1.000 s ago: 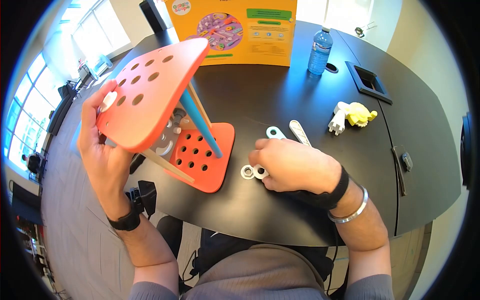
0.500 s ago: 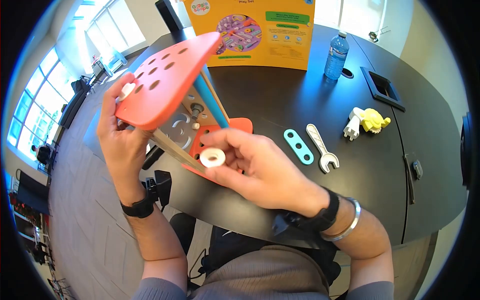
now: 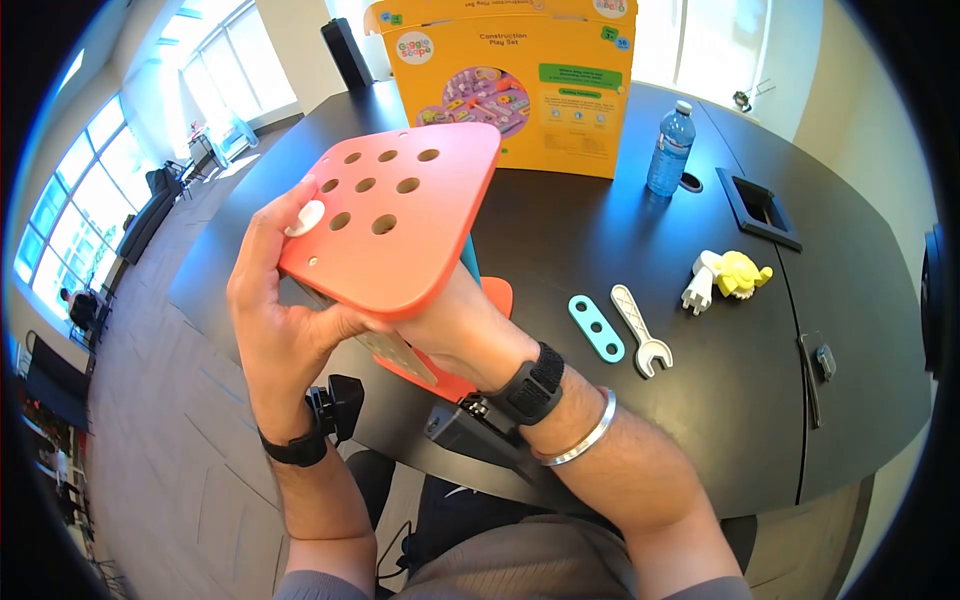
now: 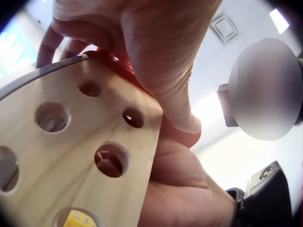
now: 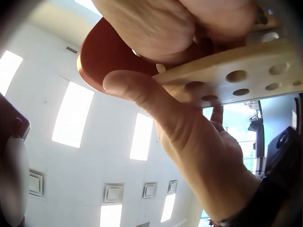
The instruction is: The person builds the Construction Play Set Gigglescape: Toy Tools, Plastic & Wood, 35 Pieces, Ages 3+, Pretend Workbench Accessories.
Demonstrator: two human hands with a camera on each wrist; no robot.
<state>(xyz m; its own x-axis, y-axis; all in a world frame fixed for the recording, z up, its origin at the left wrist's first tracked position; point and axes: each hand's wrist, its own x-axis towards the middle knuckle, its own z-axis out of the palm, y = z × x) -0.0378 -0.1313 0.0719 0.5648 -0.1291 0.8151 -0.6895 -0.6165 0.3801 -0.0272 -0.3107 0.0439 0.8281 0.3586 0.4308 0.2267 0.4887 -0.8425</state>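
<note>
My left hand (image 3: 275,285) grips the near left edge of a red perforated panel (image 3: 430,220), thumb along its lower edge and fingers by a white bolt head (image 3: 305,218). This panel tops a toy workbench frame, held tilted, with a wooden perforated side board (image 4: 75,142) and a lower red panel (image 3: 498,295). Beneath the top panel reaches my right hand (image 3: 455,325), its fingers hidden there in the head view. In the right wrist view my right hand (image 5: 156,28) is curled close under the red panel, beside the wooden board. The white nut it carried is hidden.
To the right on the black table lie a teal three-hole strip (image 3: 597,328), a toy wrench (image 3: 641,332) and a white-and-yellow toy piece (image 3: 735,275). Behind stand a yellow box (image 3: 560,110) and a water bottle (image 3: 671,150). A socket recess (image 3: 760,208) is farther right.
My right hand picked the white nut off the table, carried it left, and now reaches under the top panel. The panel has tipped so more of its upper face shows.
</note>
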